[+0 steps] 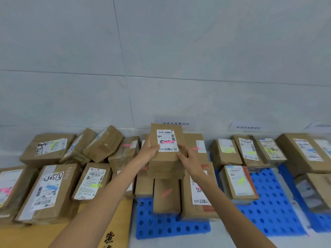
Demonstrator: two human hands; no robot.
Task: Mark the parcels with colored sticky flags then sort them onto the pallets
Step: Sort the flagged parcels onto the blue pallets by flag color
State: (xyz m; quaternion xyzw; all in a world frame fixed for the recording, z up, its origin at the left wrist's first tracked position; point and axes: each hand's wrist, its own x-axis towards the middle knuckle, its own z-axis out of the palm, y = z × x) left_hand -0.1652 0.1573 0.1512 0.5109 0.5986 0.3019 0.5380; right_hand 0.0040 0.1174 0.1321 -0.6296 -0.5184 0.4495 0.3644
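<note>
We see both hands out over the mid pallet (172, 228), which is blue, holed and on the floor. The left hand (146, 152) grips the left edge of a brown parcel (166, 142), fingers curled round behind it. The right hand (188, 159) grips its lower right corner, thumb on the front face. So both hands are grasping the same parcel. It is held label-up and tilted toward us, right above a stack (165, 170) of boxes toward the back edge of the mid pallet; we can't tell if it touches the top box. Its white label (167, 140) has a barcode, black marker scrawl and a pink flag (169, 141) across the scrawl. Other boxes on this pallet also show pink flags, e.g. a narrow box (166, 194) at the front of the stack. The right pallet (274, 203) carries parcels with green flags, one box (239, 183) near its left edge. A far pallet (288, 178) at the right holds more boxes, blurred. Left of the mid pallet a cardboard sheet (116, 217) lies on the floor with a loose pile (48, 190) of parcels on it, their flags mixed pink, green and blue. We see two paper signs (172, 122) stuck low on the white wall (161, 51) behind the pallets, text too blurred to read.
</note>
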